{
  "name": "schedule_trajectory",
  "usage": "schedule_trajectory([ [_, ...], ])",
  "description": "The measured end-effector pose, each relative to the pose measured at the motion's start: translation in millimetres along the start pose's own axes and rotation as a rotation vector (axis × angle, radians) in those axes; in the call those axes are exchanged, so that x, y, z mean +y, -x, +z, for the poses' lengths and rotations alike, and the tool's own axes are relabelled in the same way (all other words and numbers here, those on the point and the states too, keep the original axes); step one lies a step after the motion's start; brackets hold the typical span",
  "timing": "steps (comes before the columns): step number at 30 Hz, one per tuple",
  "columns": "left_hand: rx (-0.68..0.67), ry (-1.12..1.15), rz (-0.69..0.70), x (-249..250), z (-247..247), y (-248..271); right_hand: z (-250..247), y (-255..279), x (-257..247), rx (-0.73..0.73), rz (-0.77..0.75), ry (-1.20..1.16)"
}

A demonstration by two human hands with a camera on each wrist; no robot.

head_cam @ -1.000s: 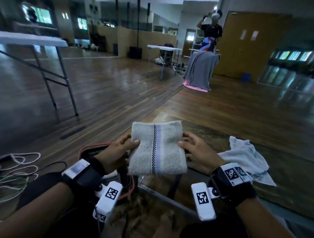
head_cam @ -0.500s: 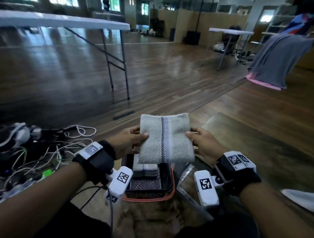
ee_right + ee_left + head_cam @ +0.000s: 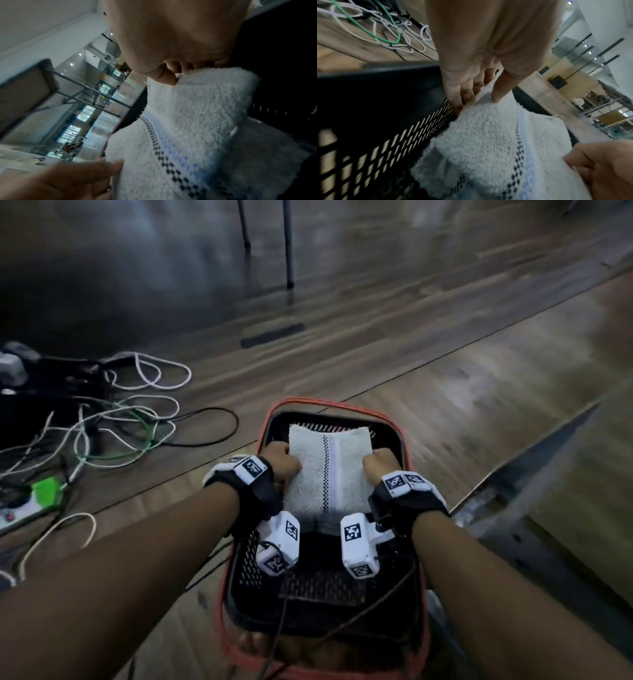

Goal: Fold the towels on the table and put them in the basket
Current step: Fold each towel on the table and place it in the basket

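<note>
A folded white towel point(image 3: 329, 470) with a checked dark and blue stripe lies low inside the black mesh basket point(image 3: 394, 436) with a red rim, on the floor. My left hand point(image 3: 284, 465) pinches the towel's left edge, thumb on top and fingers underneath, as the left wrist view shows on the towel point(image 3: 488, 135). My right hand point(image 3: 378, 465) grips the right edge the same way, with the thumb pressed on the towel point(image 3: 197, 108). Another folded towel lies under it, only an edge showing.
Loose white, green and black cables point(image 3: 113, 419) and a power strip point(image 3: 30, 505) lie on the wooden floor left of the basket. The table edge point(image 3: 534, 474) runs along the right. Legs of another table point(image 3: 287, 244) stand further off.
Both hands have carried the folded towel from above the table leftward and down into the basket. My view has tipped down toward the floor.
</note>
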State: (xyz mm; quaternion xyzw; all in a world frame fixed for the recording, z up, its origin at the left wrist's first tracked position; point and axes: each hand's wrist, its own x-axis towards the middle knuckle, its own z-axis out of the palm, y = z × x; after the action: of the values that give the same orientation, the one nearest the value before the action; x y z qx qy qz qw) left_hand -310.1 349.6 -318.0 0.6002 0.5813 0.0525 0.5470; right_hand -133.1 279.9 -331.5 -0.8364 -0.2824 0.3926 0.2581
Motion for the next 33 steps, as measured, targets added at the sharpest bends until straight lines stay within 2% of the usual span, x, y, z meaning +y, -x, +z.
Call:
schedule_trajectory([
  [3,0.040,-0.115,-0.040,-8,10,-34,21,-34,21,0.010,0.054,0.060],
  [7,0.071,-0.233,-0.079,-18,23,-60,38,-53,34,0.012,0.057,0.030],
  [13,0.059,-0.410,-0.178,-19,29,-64,40,-55,38,0.007,0.060,0.015],
  [21,0.132,-0.474,-0.166,-15,25,-55,39,-41,25,-0.045,0.077,0.051],
  [23,0.139,-0.472,-0.148,-16,31,-54,42,-35,22,0.003,0.069,0.112],
  [25,0.164,-0.470,-0.117,-17,37,-56,49,-26,18,0.149,-0.047,0.291],
  [28,0.223,-0.452,0.007,-20,47,-60,62,-19,18,0.363,-0.371,0.574],
  [30,0.209,-0.448,0.065,-25,51,-64,72,-20,26,0.348,-0.492,0.682],
  [33,0.229,-0.404,0.085,-35,54,-69,85,-25,46,0.271,-0.472,0.763],
])
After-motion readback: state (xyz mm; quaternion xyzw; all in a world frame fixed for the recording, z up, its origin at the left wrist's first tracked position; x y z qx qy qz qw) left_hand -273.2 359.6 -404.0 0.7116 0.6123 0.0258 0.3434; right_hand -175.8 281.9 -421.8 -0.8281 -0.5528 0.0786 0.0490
